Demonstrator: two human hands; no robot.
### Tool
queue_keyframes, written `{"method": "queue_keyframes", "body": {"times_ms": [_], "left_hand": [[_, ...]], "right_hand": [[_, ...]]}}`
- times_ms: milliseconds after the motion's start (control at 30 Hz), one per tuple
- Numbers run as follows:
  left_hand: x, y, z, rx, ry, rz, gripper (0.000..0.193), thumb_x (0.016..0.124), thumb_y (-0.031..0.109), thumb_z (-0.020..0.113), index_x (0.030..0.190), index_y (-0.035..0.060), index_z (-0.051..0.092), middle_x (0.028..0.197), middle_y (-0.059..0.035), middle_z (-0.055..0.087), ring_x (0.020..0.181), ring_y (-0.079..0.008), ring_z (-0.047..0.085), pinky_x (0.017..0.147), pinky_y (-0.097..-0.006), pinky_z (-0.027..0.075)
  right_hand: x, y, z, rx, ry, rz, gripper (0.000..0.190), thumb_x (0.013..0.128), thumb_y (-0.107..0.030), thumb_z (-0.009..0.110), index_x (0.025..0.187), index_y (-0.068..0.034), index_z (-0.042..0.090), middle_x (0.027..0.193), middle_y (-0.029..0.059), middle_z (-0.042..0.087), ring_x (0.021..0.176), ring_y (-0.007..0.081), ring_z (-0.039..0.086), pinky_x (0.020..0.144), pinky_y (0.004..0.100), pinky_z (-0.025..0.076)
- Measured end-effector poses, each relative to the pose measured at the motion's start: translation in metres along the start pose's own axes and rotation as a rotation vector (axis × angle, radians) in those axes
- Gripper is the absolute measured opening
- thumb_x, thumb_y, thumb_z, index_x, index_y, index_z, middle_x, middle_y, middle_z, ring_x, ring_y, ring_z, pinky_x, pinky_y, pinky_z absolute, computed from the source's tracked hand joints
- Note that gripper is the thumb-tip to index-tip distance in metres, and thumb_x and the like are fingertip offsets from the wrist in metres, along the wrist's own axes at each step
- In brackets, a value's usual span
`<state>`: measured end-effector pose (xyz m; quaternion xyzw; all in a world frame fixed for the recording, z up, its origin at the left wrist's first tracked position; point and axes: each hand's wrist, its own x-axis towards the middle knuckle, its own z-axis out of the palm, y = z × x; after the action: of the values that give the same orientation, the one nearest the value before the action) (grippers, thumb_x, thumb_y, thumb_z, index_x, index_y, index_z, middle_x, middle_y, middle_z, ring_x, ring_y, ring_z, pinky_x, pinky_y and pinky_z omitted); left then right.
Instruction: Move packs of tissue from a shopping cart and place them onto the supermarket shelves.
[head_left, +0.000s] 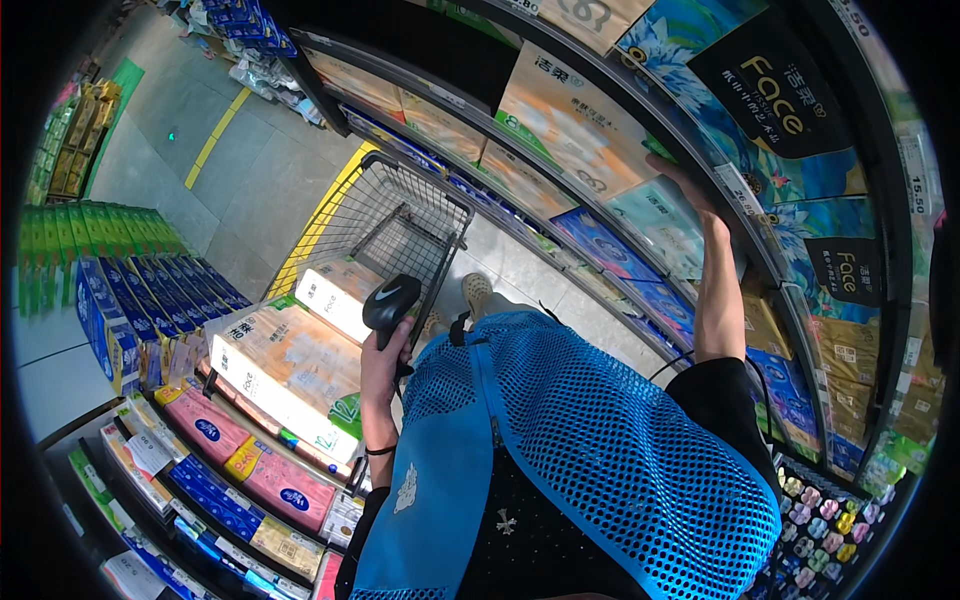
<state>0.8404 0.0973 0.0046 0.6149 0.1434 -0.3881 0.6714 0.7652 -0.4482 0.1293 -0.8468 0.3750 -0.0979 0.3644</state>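
A black handheld barcode scanner (397, 296) is gripped by its handle in my left hand (381, 364), just beside the shopping cart. On the shelf to the right, my right hand (688, 187) touches the right end of a large orange-and-white pack of tissues (574, 124). Its fingers are partly hidden at the pack's edge, so how firmly they hold cannot be told. A pale teal tissue pack (654, 225) lies beneath that hand. Across the near end of the cart rests another large orange-and-white tissue pack (289, 352), with a similar pack (341, 289) behind it.
A grey wire shopping cart (409, 217) stands in the aisle. Blue tissue packs with dark panels (772, 97) fill the upper right shelf. Pink packs (210, 427) and blue packs (150, 307) line the left display. Small colourful items (821, 517) hang at the lower right.
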Motion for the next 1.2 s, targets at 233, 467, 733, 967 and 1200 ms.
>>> {"method": "queue_keyframes", "body": {"times_ms": [233,467,733,967,1200], "left_hand": [[0.003,-0.006,-0.006,-0.047,-0.068,0.012,0.029,0.099,0.021,0.070,0.119,0.0001,0.069,0.071,0.0022,0.054,0.063,-0.0067,0.048,0.057,-0.0228,0.038],[0.010,-0.008,-0.009,0.002,-0.020,-0.046,0.028,0.098,0.021,0.071,0.118,0.0009,0.069,0.074,0.0014,0.056,0.062,-0.0075,0.050,0.057,-0.0224,0.042],[0.011,-0.005,-0.006,-0.010,-0.059,0.001,0.027,0.097,0.021,0.072,0.115,0.0010,0.070,0.071,0.0018,0.056,0.062,-0.0075,0.050,0.056,-0.0230,0.040],[0.006,-0.003,-0.006,0.044,-0.072,-0.014,0.029,0.100,0.024,0.069,0.118,0.0014,0.068,0.072,0.0018,0.053,0.063,-0.0072,0.048,0.058,-0.0236,0.041],[0.007,-0.002,-0.006,0.041,-0.064,0.005,0.029,0.100,0.024,0.068,0.118,0.0019,0.068,0.071,0.0013,0.052,0.062,-0.0078,0.048,0.058,-0.0238,0.040]], "right_hand": [[0.013,0.050,-0.012,2.551,-0.273,0.976,0.098,0.094,-0.074,0.045,0.163,-0.013,0.013,0.169,0.0144,0.009,0.155,0.0300,0.013,0.128,0.0515,0.012],[0.013,0.062,-0.004,2.313,-0.254,0.813,0.099,0.099,-0.074,0.028,0.161,-0.008,-0.012,0.170,0.0128,-0.016,0.156,0.0364,-0.013,0.128,0.0601,0.000],[0.018,0.059,0.004,2.370,-0.398,0.890,0.082,0.106,-0.056,0.023,0.161,0.002,0.004,0.170,0.0202,0.000,0.156,0.0392,0.001,0.129,0.0591,0.005],[0.022,0.049,0.004,1.956,-0.216,0.675,0.075,0.108,-0.050,0.027,0.160,0.003,0.017,0.168,0.0212,0.016,0.156,0.0345,0.016,0.129,0.0549,0.015],[0.036,0.085,0.009,1.073,-0.652,0.154,0.078,0.106,-0.056,0.033,0.160,-0.001,0.022,0.167,0.0179,0.022,0.154,0.0351,0.022,0.128,0.0545,0.020]]}}
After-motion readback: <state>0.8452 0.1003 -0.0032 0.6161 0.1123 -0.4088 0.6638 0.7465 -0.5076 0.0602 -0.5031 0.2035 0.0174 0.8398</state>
